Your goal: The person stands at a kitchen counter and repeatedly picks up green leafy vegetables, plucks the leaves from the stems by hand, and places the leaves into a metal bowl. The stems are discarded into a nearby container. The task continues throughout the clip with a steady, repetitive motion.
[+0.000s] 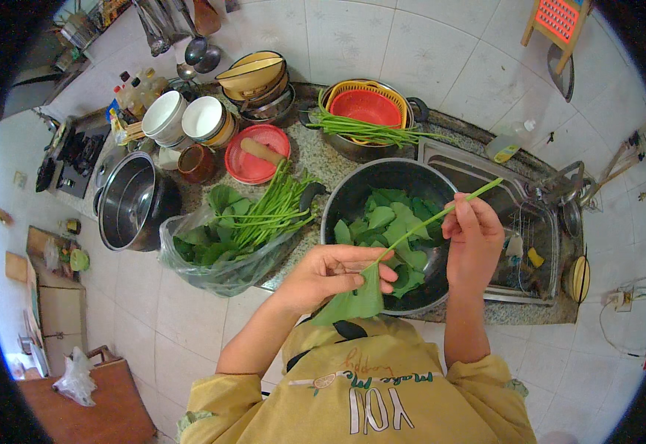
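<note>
Between my hands a long green leaf stem [428,220] slants up to the right, with one broad leaf hanging at its lower end. My left hand [330,272] is closed on it where leaf and stem meet. Higher up, the fingertips of my right hand [474,235] pinch the same stem. Both hands are over a large dark metal pot [341,189] with loose green leaves [386,216] inside. Left of the pot, a clear plastic bag [223,274] lies open, full of leafy stalks [267,214] whose stems point up and right.
Bare green stems [382,133] lie across a pot with a yellow colander and red basket [360,106]. A steel sink [519,244] adjoins the leaf pot on the right. Leftward stand an empty steel pot [129,200], stacked bowls [204,118] and a red basket [252,169].
</note>
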Tool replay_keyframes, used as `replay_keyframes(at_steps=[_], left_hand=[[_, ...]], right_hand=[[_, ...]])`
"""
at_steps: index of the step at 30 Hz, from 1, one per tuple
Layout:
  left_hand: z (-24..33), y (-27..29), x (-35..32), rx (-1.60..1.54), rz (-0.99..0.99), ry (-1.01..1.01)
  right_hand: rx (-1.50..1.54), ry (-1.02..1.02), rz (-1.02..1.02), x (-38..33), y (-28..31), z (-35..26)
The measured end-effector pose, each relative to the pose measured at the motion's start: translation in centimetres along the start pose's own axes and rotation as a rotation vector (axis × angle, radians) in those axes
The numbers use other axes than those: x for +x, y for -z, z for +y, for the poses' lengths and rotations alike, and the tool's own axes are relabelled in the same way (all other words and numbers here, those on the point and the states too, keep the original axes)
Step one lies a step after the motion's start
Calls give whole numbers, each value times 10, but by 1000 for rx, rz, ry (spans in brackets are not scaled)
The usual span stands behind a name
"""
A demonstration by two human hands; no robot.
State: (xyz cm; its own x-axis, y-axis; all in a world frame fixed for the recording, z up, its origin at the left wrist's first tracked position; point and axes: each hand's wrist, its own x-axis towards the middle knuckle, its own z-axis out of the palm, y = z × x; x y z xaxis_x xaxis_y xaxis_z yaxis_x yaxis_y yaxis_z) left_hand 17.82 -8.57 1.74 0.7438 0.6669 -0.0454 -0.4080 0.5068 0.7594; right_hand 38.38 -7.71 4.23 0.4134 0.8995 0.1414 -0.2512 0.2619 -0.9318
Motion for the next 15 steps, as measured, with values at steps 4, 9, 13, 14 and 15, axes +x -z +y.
replay_keyframes(at_steps=[4, 9, 13, 14, 15], left_hand=[[-3, -5, 4, -67, 18, -22], [0, -16, 9, 38, 44, -106], [-3, -14, 12, -102, 11, -87], [-3, -15, 12, -111, 4, -83], [-2, -16, 13, -120, -6, -78]], right_hand=[[20, -29, 19, 3, 3, -3], [80, -33, 13, 4, 12, -3], [146, -38, -28, 6, 23, 0], [156, -38, -31, 7, 25, 0], [165, -36, -32, 7, 27, -1]])
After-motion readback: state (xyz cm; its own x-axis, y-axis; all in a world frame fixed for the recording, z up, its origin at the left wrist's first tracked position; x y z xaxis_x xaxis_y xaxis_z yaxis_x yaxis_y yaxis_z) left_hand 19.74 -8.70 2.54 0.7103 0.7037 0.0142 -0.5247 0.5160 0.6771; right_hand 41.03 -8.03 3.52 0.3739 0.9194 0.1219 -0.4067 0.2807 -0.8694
